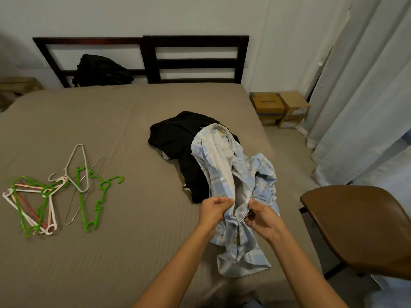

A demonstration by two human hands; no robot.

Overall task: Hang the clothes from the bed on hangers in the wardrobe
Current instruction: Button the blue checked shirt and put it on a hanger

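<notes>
A light blue plaid shirt (249,174) lies crumpled on the right half of the bed (124,121), partly over a black garment (178,138). My left hand (214,210) pinches one front edge of the shirt near its middle. My right hand (260,216) pinches the facing edge a little to the right. Several plastic hangers (42,201), green, white and pink, lie in a loose pile on the bed's left side, with a grey hanger (76,167) and a thin wire one among them. No wardrobe is in view.
A black bag (100,71) leans against the dark headboard (195,58). A brown chair (360,227) stands close at the right of the bed. Two cardboard boxes (280,108) sit on the floor by the pale curtain (364,96).
</notes>
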